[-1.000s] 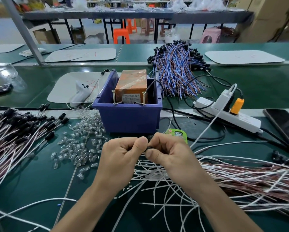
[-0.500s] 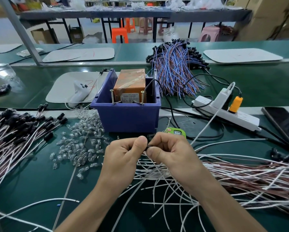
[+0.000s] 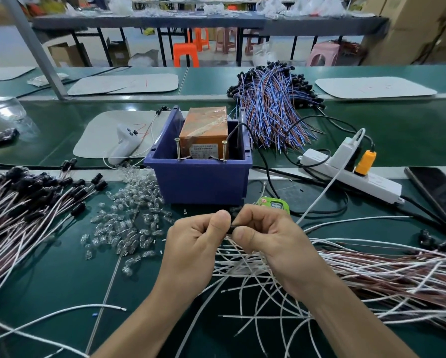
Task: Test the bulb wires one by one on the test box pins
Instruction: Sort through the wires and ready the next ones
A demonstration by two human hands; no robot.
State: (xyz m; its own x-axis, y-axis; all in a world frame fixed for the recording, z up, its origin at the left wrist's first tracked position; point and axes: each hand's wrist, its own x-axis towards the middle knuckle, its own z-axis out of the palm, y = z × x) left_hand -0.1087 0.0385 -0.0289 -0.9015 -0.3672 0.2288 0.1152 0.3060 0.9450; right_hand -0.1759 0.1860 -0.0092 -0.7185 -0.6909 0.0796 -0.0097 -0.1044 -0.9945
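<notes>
My left hand [image 3: 193, 244] and right hand [image 3: 271, 241] both pinch one black socket [image 3: 232, 226] at the thumb tips, likely seating its bulb. The test box pins [image 3: 224, 150] stand just beyond my knuckles, no wire on them yet.

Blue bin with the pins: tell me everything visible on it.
The blue bin is an open-topped plastic tub, upright on the green bench at centre. Inside sits an orange box wrapped in clear tape, label facing front. Two metal pins stand upright at the front rim. A black cable runs in over the right wall.
</notes>
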